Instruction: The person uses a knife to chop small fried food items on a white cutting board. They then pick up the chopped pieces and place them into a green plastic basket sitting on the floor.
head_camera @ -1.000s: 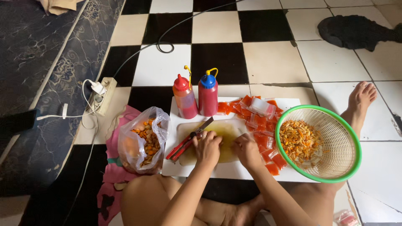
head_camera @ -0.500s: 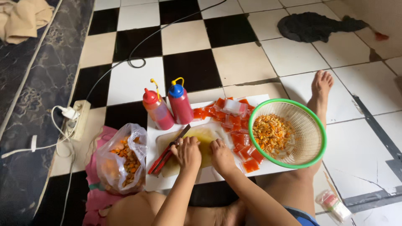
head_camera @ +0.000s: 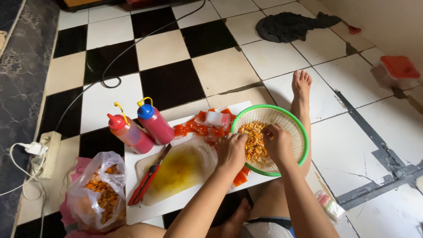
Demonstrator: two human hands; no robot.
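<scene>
Soft, even daylight fills the scene, bright without being harsh. The white floor tiles (head_camera: 282, 53) near the top edge reflect a mild sheen, while the black ones show faint grey glare. Shadows are weak and short: a dim one lies under the green basket (head_camera: 240, 115) rim, another beside the two squeeze bottles (head_camera: 152, 125). The plastic bag (head_camera: 98, 194) at the lower left corner carries small bright highlights. Focus is sharp in the middle; the forearms at the bottom edge look slightly soft. Tile lines bend outward toward the edges, showing wide-angle distortion.
</scene>
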